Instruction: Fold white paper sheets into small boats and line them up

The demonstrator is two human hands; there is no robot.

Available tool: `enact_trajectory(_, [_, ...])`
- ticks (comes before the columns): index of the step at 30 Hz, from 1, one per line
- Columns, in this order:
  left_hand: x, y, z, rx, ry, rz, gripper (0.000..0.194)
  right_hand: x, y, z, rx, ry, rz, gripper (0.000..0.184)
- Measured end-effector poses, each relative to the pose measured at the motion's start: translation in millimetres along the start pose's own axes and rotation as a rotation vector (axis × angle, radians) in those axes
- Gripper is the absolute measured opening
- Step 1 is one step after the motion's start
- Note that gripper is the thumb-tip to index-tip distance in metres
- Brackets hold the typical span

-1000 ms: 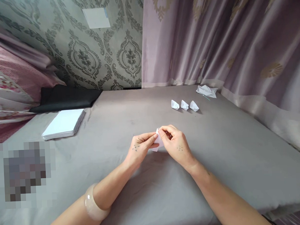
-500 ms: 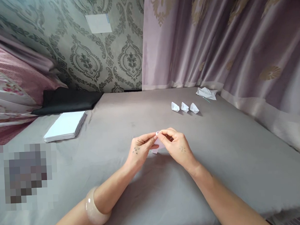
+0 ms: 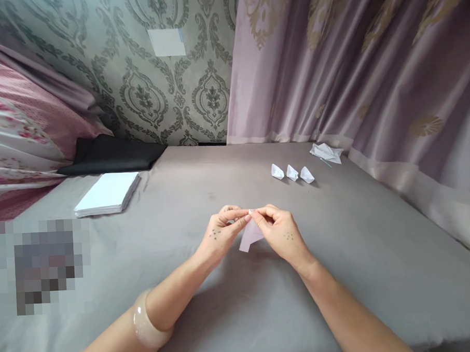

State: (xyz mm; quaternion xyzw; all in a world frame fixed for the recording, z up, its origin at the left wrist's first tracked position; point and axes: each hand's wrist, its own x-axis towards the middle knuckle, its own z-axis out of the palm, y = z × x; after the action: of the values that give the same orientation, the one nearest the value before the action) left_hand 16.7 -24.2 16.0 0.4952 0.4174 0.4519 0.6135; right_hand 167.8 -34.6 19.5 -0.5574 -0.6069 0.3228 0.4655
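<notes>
A small folded piece of paper point(image 3: 250, 236), pale lilac in the shade, hangs between my hands above the grey cloth. My left hand point(image 3: 222, 231) pinches its top edge between thumb and index finger. Right beside those fingertips, my right hand point(image 3: 278, 228) pinches the same edge, its other fingers curled. The lower part of the paper hangs down with a stepped edge, and its right side is partly hidden behind my right hand. Farther off to the right, three folded white paper pieces point(image 3: 292, 173) stand in a row.
A thick stack of white paper point(image 3: 108, 193) lies at the left, in front of a black folded cloth point(image 3: 115, 154). Loose white papers point(image 3: 326, 152) and a thin greenish stick point(image 3: 326, 162) are at the far right, by the curtain point(image 3: 331, 63). Grey cloth point(image 3: 204, 177) covers the surface.
My left fingers have shifted up to the paper's top edge, and more of the paper now hangs visible below. The whole view has shifted slightly.
</notes>
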Motion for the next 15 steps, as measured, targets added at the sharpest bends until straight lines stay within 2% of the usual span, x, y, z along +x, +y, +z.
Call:
enact_trajectory(5, [1.1,0.2,-3.0,-0.059,-0.049,-0.05,0.021,-1.3,-4.0,-1.2,-0.007,-0.017,0.021,0.029])
enact_trajectory(11, [3.1,-6.2,-2.8,-0.166,0.074,-0.073,0.015,-4.5,-5.0,2.3,-0.057,-0.029,-0.046,0.023])
enact_trajectory(15, [2.3,-6.4,-0.2,-0.201,0.08,-0.086,0.015,-4.8,-1.8,3.5,-0.071,-0.017,-0.025,0.023])
